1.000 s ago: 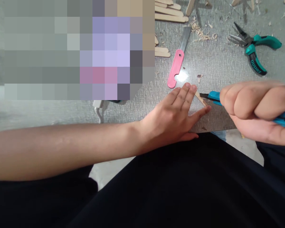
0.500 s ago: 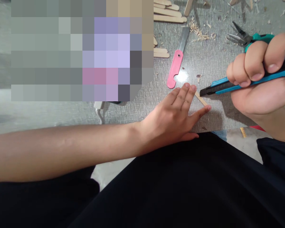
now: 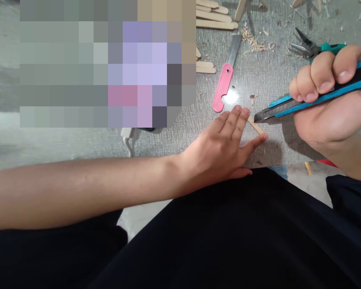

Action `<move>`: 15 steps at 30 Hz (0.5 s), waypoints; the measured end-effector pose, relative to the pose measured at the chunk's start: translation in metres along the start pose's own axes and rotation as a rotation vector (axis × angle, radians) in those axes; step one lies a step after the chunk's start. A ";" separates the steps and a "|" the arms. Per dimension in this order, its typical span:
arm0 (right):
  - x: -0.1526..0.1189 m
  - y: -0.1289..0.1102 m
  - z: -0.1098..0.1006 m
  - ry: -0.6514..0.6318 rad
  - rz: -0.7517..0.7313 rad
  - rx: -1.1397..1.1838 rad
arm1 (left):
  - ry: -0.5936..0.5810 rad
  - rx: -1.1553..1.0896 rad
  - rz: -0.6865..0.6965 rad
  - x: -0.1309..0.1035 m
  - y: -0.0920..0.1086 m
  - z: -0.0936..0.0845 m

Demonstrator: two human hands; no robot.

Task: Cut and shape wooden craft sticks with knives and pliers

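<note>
A short piece of wooden craft stick [image 3: 255,126] lies slanted on the grey table. My left hand [image 3: 224,140] pins it down, the fingertips at its upper end and the thumb at its lower end. In a full grip, my right hand [image 3: 327,92] holds a blue utility knife [image 3: 301,105]. Its blade tip meets the stick between my left fingers and thumb. Beyond my left fingertips rests a pink folding knife [image 3: 223,86] with its blade out. Green-handled pliers [image 3: 311,49] lie behind my right hand, partly covered by it.
Several craft sticks [image 3: 215,18] are piled at the back, with more sticks [image 3: 206,67] below them. Wood shavings [image 3: 254,42] are scattered nearby. A white cable [image 3: 126,138] lies left of my hand. The table's front edge runs close to my lap. A large area at upper left is blurred out.
The utility knife has tilted slightly in my right hand, and its blade shows brighter against the stick. My left hand stays in place on the stick.
</note>
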State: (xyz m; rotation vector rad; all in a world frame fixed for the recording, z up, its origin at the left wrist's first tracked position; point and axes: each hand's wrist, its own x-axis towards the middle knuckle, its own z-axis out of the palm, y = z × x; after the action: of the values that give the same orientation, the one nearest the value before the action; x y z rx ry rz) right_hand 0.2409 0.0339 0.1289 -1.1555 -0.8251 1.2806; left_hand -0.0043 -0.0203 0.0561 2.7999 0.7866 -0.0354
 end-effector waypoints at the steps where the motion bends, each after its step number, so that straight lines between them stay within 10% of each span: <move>1: -0.001 0.001 -0.002 -0.022 -0.015 0.016 | 0.001 -0.001 0.002 0.000 0.000 0.000; 15: -0.007 0.000 -0.007 -0.114 -0.057 -0.044 | 0.008 0.017 0.020 0.002 0.000 -0.001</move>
State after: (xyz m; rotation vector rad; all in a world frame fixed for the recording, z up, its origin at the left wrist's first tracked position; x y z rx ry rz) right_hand 0.2462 0.0254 0.1277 -1.0934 -0.9687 1.2959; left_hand -0.0032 -0.0189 0.0569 2.8254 0.7636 -0.0278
